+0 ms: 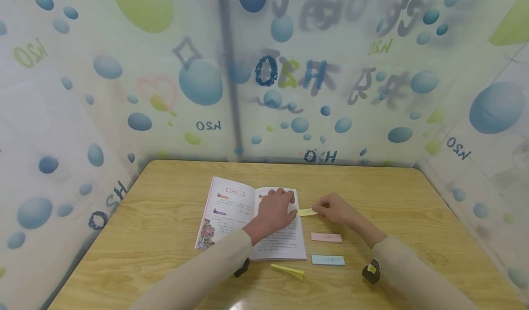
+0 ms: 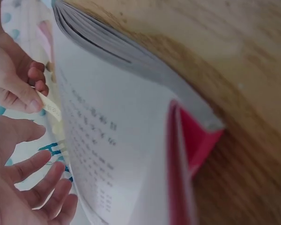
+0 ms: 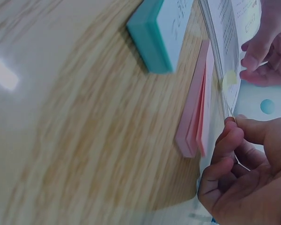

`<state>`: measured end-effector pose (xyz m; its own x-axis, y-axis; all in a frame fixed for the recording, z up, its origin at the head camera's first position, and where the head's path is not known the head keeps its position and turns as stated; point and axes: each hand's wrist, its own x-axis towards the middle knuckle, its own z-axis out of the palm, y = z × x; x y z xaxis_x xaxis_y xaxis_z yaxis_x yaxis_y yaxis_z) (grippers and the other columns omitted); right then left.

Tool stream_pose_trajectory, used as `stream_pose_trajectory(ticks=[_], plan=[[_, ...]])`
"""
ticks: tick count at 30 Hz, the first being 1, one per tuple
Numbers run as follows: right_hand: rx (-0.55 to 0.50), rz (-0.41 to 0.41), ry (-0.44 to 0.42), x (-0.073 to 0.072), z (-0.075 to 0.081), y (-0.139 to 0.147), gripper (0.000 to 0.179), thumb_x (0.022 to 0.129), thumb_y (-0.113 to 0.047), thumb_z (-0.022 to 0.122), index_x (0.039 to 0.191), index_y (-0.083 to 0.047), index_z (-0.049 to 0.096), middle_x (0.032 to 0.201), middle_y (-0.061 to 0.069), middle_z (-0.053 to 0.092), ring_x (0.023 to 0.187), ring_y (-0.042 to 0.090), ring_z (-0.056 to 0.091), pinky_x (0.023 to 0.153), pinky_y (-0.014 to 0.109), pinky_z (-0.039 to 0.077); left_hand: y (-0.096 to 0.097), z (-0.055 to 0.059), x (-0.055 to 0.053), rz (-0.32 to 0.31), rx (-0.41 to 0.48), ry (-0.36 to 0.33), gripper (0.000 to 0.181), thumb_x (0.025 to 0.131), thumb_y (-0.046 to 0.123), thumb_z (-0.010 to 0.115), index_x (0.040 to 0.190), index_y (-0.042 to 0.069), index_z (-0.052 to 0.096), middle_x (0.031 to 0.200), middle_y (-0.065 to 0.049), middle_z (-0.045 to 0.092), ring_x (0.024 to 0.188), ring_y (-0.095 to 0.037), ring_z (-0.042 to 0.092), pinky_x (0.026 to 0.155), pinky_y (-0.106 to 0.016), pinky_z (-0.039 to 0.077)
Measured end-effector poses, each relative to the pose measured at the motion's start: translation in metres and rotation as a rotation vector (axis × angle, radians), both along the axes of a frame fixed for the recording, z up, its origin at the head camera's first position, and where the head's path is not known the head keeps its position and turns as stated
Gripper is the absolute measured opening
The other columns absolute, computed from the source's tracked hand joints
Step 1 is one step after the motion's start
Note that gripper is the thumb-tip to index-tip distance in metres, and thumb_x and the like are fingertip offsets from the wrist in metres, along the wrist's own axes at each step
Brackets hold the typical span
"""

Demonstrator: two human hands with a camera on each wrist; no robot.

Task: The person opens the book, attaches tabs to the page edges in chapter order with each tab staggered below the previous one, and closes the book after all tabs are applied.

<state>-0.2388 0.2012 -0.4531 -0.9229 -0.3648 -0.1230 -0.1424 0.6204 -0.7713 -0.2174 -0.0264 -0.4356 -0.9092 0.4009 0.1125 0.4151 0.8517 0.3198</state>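
Note:
An open book (image 1: pixel 276 243) with printed pages lies on the table, a cartoon figure on its left page. My left hand (image 1: pixel 274 211) is over the right page, its fingers spread and loosely bent in the left wrist view. At that page's outer edge, my right hand (image 1: pixel 336 209) pinches one end of a yellow sticky note (image 1: pixel 306 212) between thumb and fingers. The strip's other end meets the page edge near my left thumb; whether it sticks there I cannot tell. Handwriting shows on the strip (image 2: pixel 49 108) in the left wrist view.
Right of the book lie a pink sticky-note pad (image 1: pixel 326 238) and, nearer me, a blue one (image 1: pixel 328 260), both with writing. A folded yellow piece (image 1: pixel 288 270) rests below the book. Patterned curtains (image 1: pixel 272 131) surround the wooden table (image 1: pixel 173 186).

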Motion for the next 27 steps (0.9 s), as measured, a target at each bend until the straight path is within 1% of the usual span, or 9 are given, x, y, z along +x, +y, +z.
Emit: stream_pose_trajectory(ticks=[4, 6, 10, 13, 16, 20, 22, 25, 27], plan=[[-0.001, -0.006, -0.005, 0.000, 0.000, -0.001, 0.022, 0.103, -0.013, 0.061, 0.086, -0.005, 0.073, 0.063, 0.002, 0.056, 0.055, 0.011, 0.043, 0.049, 0.022, 0.034, 0.005, -0.004, -0.004, 0.051, -0.039, -0.020, 0.025, 0.095, 0.036, 0.070, 0.109, 0.017, 0.063, 0.104, -0.002, 0.059, 0.097, -0.024, 0.054, 0.077, -0.041, 0.049], [0.001, -0.006, -0.007, 0.001, 0.000, -0.002, 0.022, 0.103, -0.013, 0.061, 0.085, -0.005, 0.073, 0.064, 0.003, 0.056, 0.056, 0.011, 0.043, 0.049, 0.022, 0.034, 0.008, -0.006, -0.006, 0.065, -0.051, -0.025, 0.030, 0.096, 0.040, 0.070, 0.113, 0.017, 0.063, 0.110, -0.004, 0.059, 0.103, -0.026, 0.053, 0.083, -0.044, 0.049], [0.005, -0.008, -0.011, 0.000, 0.000, -0.002, 0.023, 0.103, -0.012, 0.061, 0.084, -0.004, 0.072, 0.068, 0.002, 0.057, 0.059, 0.012, 0.046, 0.051, 0.022, 0.036, 0.011, -0.009, -0.010, 0.087, -0.039, -0.015, 0.041, 0.094, 0.046, 0.071, 0.120, 0.015, 0.062, 0.120, -0.008, 0.058, 0.111, -0.030, 0.051, 0.092, -0.048, 0.047], [0.012, -0.009, -0.011, 0.000, 0.000, -0.002, 0.022, 0.103, -0.012, 0.061, 0.085, -0.005, 0.072, 0.070, 0.002, 0.058, 0.060, 0.012, 0.047, 0.052, 0.023, 0.038, 0.013, -0.012, -0.012, 0.104, -0.030, -0.008, 0.045, 0.093, 0.047, 0.071, 0.121, 0.013, 0.061, 0.120, -0.010, 0.058, 0.112, -0.031, 0.051, 0.093, -0.049, 0.047], [0.020, -0.004, -0.004, 0.001, 0.001, -0.002, 0.024, 0.103, -0.012, 0.061, 0.083, -0.005, 0.071, 0.069, 0.003, 0.058, 0.059, 0.012, 0.046, 0.052, 0.023, 0.037, 0.015, -0.013, -0.013, 0.113, -0.046, -0.005, 0.048, 0.094, 0.050, 0.069, 0.122, 0.012, 0.060, 0.118, -0.010, 0.058, 0.112, -0.031, 0.053, 0.093, -0.048, 0.047], [0.020, 0.005, 0.009, 0.001, 0.001, -0.001, 0.025, 0.103, -0.012, 0.060, 0.082, -0.004, 0.071, 0.068, 0.004, 0.057, 0.058, 0.012, 0.045, 0.051, 0.023, 0.036, 0.016, -0.012, -0.012, 0.109, -0.068, 0.002, 0.051, 0.096, 0.053, 0.064, 0.124, 0.011, 0.060, 0.118, -0.010, 0.059, 0.113, -0.030, 0.054, 0.095, -0.047, 0.048], [0.020, 0.006, 0.011, 0.002, 0.002, -0.002, 0.025, 0.103, -0.012, 0.060, 0.082, -0.004, 0.071, 0.069, 0.004, 0.058, 0.059, 0.013, 0.046, 0.052, 0.023, 0.037, 0.017, -0.011, -0.011, 0.107, -0.070, 0.008, 0.051, 0.096, 0.053, 0.064, 0.125, 0.011, 0.060, 0.118, -0.011, 0.059, 0.114, -0.031, 0.055, 0.097, -0.047, 0.047], [0.022, 0.006, 0.011, 0.004, 0.003, -0.003, 0.024, 0.103, -0.012, 0.060, 0.083, -0.004, 0.071, 0.071, 0.004, 0.058, 0.061, 0.013, 0.047, 0.053, 0.024, 0.038, 0.017, -0.012, -0.011, 0.107, -0.070, -0.004, 0.052, 0.097, 0.052, 0.063, 0.127, 0.010, 0.059, 0.121, -0.011, 0.058, 0.119, -0.033, 0.053, 0.101, -0.048, 0.045], [0.024, 0.005, 0.011, 0.004, 0.004, -0.003, 0.024, 0.103, -0.012, 0.060, 0.083, -0.004, 0.071, 0.071, 0.005, 0.058, 0.061, 0.013, 0.047, 0.053, 0.024, 0.038, 0.017, -0.012, -0.011, 0.110, -0.061, -0.017, 0.049, 0.099, 0.050, 0.060, 0.127, 0.010, 0.059, 0.122, -0.012, 0.058, 0.121, -0.033, 0.052, 0.102, -0.049, 0.044]])
